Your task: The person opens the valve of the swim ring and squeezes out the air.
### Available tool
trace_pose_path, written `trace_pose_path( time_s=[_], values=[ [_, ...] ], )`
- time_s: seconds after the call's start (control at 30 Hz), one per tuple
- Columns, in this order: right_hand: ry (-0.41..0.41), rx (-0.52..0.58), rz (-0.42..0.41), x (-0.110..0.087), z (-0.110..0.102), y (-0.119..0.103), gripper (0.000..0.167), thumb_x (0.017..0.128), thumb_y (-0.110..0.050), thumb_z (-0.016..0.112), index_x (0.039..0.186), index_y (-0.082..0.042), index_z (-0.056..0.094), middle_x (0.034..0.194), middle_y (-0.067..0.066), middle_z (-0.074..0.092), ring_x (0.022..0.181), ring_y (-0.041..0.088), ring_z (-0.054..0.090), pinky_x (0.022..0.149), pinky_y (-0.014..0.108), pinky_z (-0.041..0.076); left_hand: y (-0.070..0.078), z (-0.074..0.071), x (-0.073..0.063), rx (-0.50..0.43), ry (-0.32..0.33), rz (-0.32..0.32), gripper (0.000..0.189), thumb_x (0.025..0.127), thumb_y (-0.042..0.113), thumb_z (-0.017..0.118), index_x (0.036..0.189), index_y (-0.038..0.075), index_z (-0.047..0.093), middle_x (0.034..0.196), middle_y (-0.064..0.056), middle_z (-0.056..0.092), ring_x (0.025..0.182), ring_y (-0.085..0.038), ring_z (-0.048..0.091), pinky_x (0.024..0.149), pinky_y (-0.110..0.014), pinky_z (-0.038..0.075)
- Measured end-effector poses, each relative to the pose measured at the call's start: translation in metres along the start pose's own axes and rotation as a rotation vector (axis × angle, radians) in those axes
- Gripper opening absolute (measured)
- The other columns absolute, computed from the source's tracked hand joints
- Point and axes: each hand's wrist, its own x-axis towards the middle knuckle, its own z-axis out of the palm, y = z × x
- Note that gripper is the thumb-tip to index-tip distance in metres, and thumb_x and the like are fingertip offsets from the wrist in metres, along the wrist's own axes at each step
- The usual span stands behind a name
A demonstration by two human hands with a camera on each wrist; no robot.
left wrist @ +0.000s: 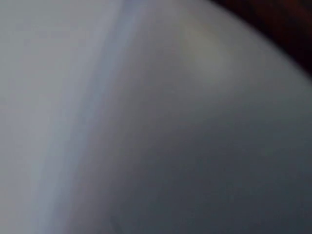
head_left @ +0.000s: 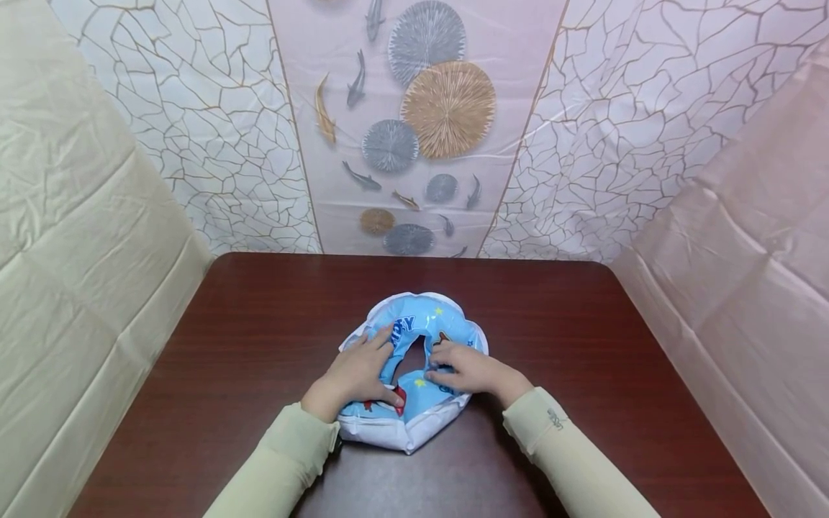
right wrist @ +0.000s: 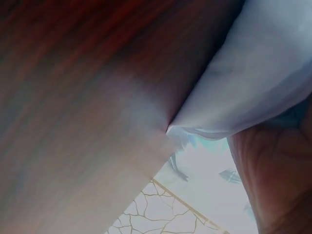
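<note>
A soft, partly filled inflatable swim ring [head_left: 424,316] lies on the table, light blue on top with cartoon prints and yellow stars, and white along its outer side. My left hand [head_left: 356,370] rests on its left part, fingers and thumb spread. On the right part, my right hand [head_left: 476,368] has bent fingers at the inner edge, beside the central hole, and holds the ring there. The ring's white side [right wrist: 253,87] shows close up in the right wrist view, next to part of the right hand [right wrist: 273,170]. A blurred pale surface fills most of the left wrist view.
The dark red-brown table [head_left: 246,345] has rounded far corners. Behind it hangs a patterned cloth [head_left: 414,194] with fish and round leaf shapes. Creased pale cloths stand at the left [head_left: 84,237] and right [head_left: 732,252] sides.
</note>
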Motion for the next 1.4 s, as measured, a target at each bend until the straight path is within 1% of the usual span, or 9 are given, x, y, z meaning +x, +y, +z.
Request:
trace_pose_path(
  time_s=[0.23, 0.4, 0.53, 0.83, 0.97, 1.1, 1.17, 1.27, 1.4],
  values=[
    [0.08, -0.058, -0.032, -0.0019, -0.0032, -0.0029, 0.013, 0.1, -0.028, 0.063, 0.096, -0.018, 0.07, 0.09, -0.007, 0.053, 0.087, 0.009, 0.049, 0.078, 0.026, 0.045, 0.0008, 0.0013, 0.0021, -0.068, -0.019, -0.065, 0.133, 0.061, 0.078, 0.079, 0.157, 0.006, 0.021, 0.133, -0.009, 0.063, 0.122, -0.029, 0.059, 0.106, -0.051, 0.043],
    [0.236, -0.218, -0.072, -0.0038, -0.0059, -0.0055, 0.018, 0.097, -0.035, 0.067, 0.089, -0.019, 0.071, 0.127, 0.008, 0.052, 0.121, 0.021, 0.045, 0.101, 0.04, 0.042, 0.0011, 0.0, 0.0031, -0.102, -0.032, -0.081, 0.131, 0.062, 0.074, 0.081, 0.162, 0.014, 0.02, 0.144, -0.009, 0.056, 0.129, -0.031, 0.053, 0.107, -0.056, 0.041],
    [0.27, -0.249, -0.064, -0.0035, -0.0072, -0.0064, 0.02, 0.096, -0.037, 0.067, 0.088, -0.02, 0.072, 0.15, 0.014, 0.041, 0.14, 0.027, 0.034, 0.114, 0.05, 0.032, 0.001, -0.0025, 0.0018, -0.125, -0.07, -0.073, 0.116, 0.068, 0.067, 0.083, 0.16, 0.023, 0.028, 0.153, -0.006, 0.047, 0.138, -0.033, 0.044, 0.111, -0.06, 0.033],
    [0.26, -0.109, -0.034, 0.0025, -0.0077, -0.0071, 0.02, 0.099, -0.032, 0.064, 0.098, -0.015, 0.075, 0.128, 0.007, 0.062, 0.121, 0.019, 0.055, 0.104, 0.042, 0.046, 0.0001, -0.0067, -0.0011, -0.14, -0.081, -0.01, 0.074, 0.084, 0.049, 0.079, 0.149, 0.023, 0.051, 0.141, -0.003, 0.058, 0.13, -0.028, 0.051, 0.11, -0.053, 0.038],
    [0.253, -0.053, -0.004, 0.002, -0.0075, -0.0046, 0.019, 0.099, -0.03, 0.064, 0.104, -0.015, 0.073, 0.119, 0.002, 0.066, 0.113, 0.014, 0.059, 0.098, 0.036, 0.051, -0.001, -0.0055, -0.0023, -0.128, -0.037, 0.03, 0.063, 0.088, 0.048, 0.075, 0.144, 0.024, 0.058, 0.138, 0.0, 0.06, 0.127, -0.024, 0.054, 0.106, -0.048, 0.043],
    [0.224, -0.02, 0.026, 0.0012, -0.0079, -0.0026, 0.025, 0.101, -0.032, 0.061, 0.112, -0.013, 0.073, 0.113, -0.002, 0.067, 0.106, 0.009, 0.06, 0.095, 0.031, 0.052, -0.002, -0.0055, -0.0032, -0.125, 0.059, 0.072, 0.056, 0.087, 0.044, 0.073, 0.137, 0.021, 0.063, 0.146, -0.002, 0.045, 0.131, -0.021, 0.044, 0.1, -0.046, 0.047],
    [0.216, -0.013, 0.025, 0.0015, -0.0081, -0.0024, 0.026, 0.101, -0.032, 0.061, 0.114, -0.012, 0.072, 0.11, -0.003, 0.067, 0.102, 0.008, 0.061, 0.093, 0.031, 0.053, -0.0015, -0.0067, -0.0027, -0.159, 0.108, 0.09, 0.059, 0.087, 0.041, 0.071, 0.139, 0.017, 0.057, 0.153, -0.005, 0.035, 0.137, -0.021, 0.036, 0.103, -0.048, 0.045],
    [0.218, -0.026, 0.011, 0.0021, -0.0078, -0.0025, 0.025, 0.102, -0.031, 0.06, 0.114, -0.012, 0.072, 0.107, -0.004, 0.069, 0.099, 0.008, 0.063, 0.092, 0.031, 0.054, 0.0012, -0.0078, -0.0006, -0.214, 0.148, 0.116, 0.077, 0.09, 0.053, 0.064, 0.151, 0.012, 0.04, 0.166, -0.005, 0.018, 0.151, -0.022, 0.019, 0.115, -0.053, 0.031],
    [0.208, -0.032, 0.008, 0.0017, -0.0073, -0.0027, 0.024, 0.103, -0.03, 0.059, 0.112, -0.012, 0.072, 0.107, -0.004, 0.069, 0.099, 0.007, 0.064, 0.092, 0.032, 0.054, 0.0056, -0.0057, 0.0029, -0.162, 0.107, 0.132, 0.111, 0.085, 0.083, 0.046, 0.162, 0.01, 0.013, 0.169, -0.004, 0.004, 0.155, -0.025, 0.008, 0.12, -0.052, 0.019]
  ],
)
